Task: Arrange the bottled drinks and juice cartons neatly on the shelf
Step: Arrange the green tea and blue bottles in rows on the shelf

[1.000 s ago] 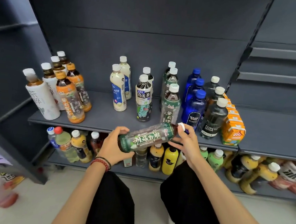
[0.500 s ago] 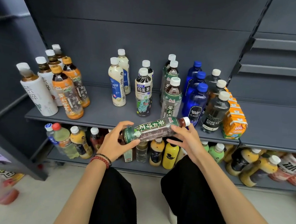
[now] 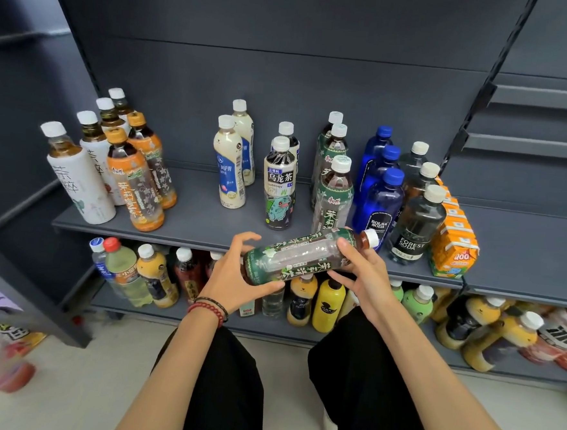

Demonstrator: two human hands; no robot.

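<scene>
Green-label tea bottle [image 3: 301,254], one unit, clear body with dark tea, white cap [image 3: 371,237]. Location at this moment: held in the air just in front of the edge of the upper shelf [image 3: 201,222], lying nearly level, cap end raised and pointing right.

Change recorded over the last second: the bottle had risen from below the shelf edge to level with it, and had been rolled about its long axis, so that the printed lettering faced away and a clearer stretch of label faced the camera. The cap end now sat just before the front bottle of the matching green-label row [image 3: 334,191]. Judgement: the item was being turned and lifted toward that row, so placing was close but not yet done; it still needed standing upright.

Hands: left hand [image 3: 234,278] at the base end, thumb curled beneath the bottle, the other fingers arched and spread above it, seemingly lifted off the label. Right hand [image 3: 362,270] wrapped round the shoulder end, thumb on top, fingers underneath. The bottle spanned the gap between the two hands.

Neighbours on the shelf: blue soda bottles [image 3: 380,201] right of the green row, juice cartons [image 3: 454,247] farther right, an oolong tea bottle [image 3: 279,187] to the left.
</scene>
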